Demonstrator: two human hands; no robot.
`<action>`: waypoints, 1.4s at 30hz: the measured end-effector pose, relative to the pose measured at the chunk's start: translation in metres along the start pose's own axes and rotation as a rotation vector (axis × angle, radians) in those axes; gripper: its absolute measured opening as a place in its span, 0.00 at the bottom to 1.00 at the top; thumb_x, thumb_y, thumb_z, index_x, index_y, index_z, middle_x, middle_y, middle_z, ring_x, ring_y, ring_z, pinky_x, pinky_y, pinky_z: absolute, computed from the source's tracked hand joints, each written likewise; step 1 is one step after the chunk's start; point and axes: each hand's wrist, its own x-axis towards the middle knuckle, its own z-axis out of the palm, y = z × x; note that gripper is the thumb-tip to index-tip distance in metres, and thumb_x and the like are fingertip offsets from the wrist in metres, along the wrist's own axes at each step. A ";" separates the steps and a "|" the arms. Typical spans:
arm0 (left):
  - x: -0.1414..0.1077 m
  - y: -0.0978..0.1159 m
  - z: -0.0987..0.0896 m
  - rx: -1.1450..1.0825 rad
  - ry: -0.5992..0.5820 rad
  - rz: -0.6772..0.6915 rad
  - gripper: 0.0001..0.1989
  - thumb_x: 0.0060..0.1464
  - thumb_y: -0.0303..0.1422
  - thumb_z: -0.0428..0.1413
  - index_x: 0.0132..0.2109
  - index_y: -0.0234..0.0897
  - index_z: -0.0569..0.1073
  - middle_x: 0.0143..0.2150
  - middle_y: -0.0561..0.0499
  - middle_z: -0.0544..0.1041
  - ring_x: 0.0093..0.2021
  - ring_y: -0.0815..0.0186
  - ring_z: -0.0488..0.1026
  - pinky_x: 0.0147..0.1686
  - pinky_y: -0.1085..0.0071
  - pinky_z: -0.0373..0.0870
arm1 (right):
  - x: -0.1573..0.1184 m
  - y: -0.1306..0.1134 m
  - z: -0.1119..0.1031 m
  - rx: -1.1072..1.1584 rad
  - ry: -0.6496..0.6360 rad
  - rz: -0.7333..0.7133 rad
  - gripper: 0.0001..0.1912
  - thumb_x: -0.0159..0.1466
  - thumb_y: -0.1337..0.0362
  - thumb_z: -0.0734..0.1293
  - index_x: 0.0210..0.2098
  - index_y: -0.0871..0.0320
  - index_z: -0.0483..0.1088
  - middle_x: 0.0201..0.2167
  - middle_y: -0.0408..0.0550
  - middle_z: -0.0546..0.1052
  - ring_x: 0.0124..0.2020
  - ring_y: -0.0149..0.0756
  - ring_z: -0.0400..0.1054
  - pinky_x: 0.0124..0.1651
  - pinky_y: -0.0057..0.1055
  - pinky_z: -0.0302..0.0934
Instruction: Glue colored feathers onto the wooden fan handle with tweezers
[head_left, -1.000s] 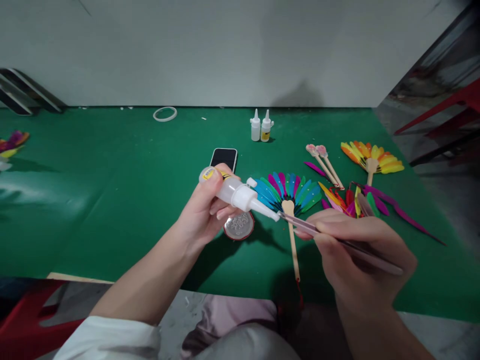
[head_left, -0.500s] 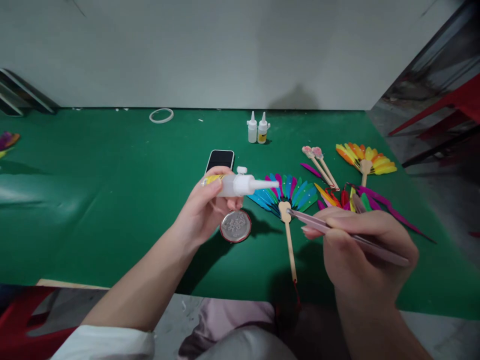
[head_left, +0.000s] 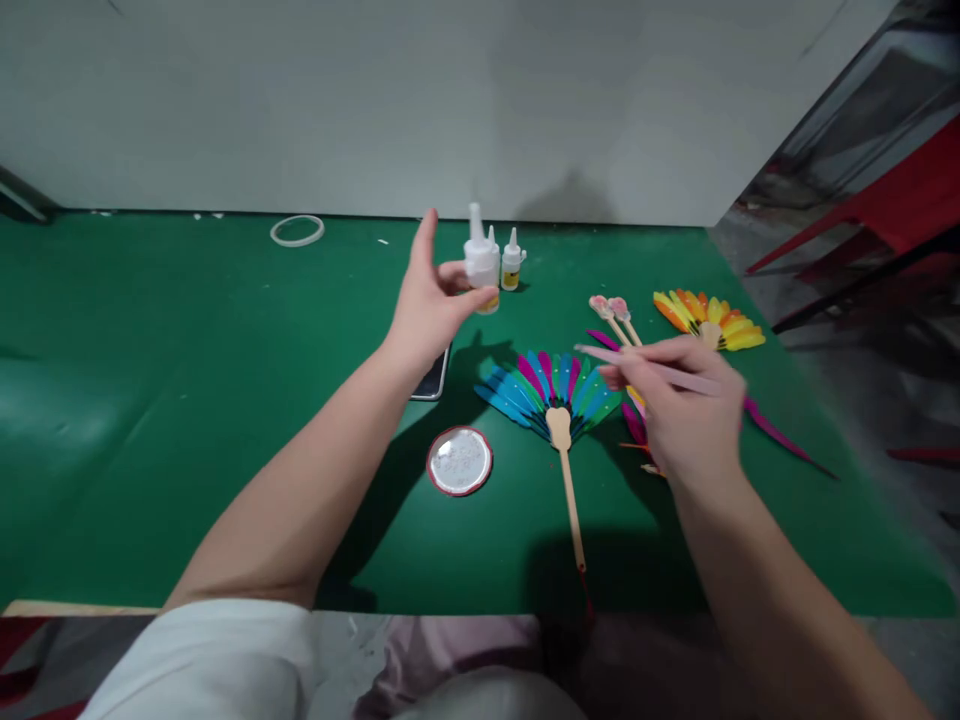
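My left hand (head_left: 435,300) grips a small white glue bottle (head_left: 481,262) upright, its nozzle pointing up and one finger raised away from it. Just behind stands another glue bottle (head_left: 511,268) with a yellow label; a further nozzle shows partly hidden. Pink tweezers (head_left: 694,382) are pinched in my right hand (head_left: 686,415), tips in the air above a feather fan. That fan (head_left: 559,428) has blue, green and magenta feathers and a wooden handle, and lies flat. Left of it rests a round red-rimmed lid (head_left: 460,462) with tiny shiny bits on it.
A phone (head_left: 433,384) lies partly under my left forearm. On the right are a yellow-orange feather fan (head_left: 709,318), two pink-topped sticks (head_left: 619,312) and loose feathers (head_left: 787,437). A white ring (head_left: 297,231) lies near the wall. A red chair (head_left: 885,205) stands beyond the table.
My left hand has moved forward with the glue bottle, turning it from sideways to upright beside the others. My right hand has lifted the tweezers off the fan's wooden piece.
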 end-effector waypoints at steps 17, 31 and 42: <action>0.037 -0.072 0.015 0.566 -0.084 0.051 0.57 0.36 0.19 0.61 0.69 0.39 0.39 0.34 0.49 0.75 0.39 0.57 0.72 0.42 0.62 0.64 | 0.002 0.056 0.024 -0.478 -0.433 0.103 0.06 0.57 0.61 0.65 0.28 0.56 0.72 0.26 0.44 0.77 0.28 0.33 0.71 0.30 0.26 0.60; -0.019 -0.007 0.014 0.840 -0.140 0.366 0.18 0.53 0.25 0.50 0.50 0.37 0.72 0.44 0.43 0.68 0.46 0.55 0.64 0.49 0.58 0.59 | 0.000 0.059 0.025 -0.515 -0.492 0.032 0.05 0.57 0.63 0.65 0.28 0.56 0.72 0.26 0.44 0.78 0.28 0.33 0.72 0.30 0.26 0.60; -0.033 -0.043 0.023 1.093 -0.651 0.275 0.20 0.54 0.25 0.45 0.42 0.42 0.80 0.39 0.45 0.69 0.40 0.60 0.63 0.43 0.62 0.61 | -0.001 0.059 0.023 -0.513 -0.483 0.012 0.04 0.58 0.64 0.66 0.30 0.57 0.73 0.26 0.43 0.77 0.27 0.31 0.71 0.30 0.25 0.60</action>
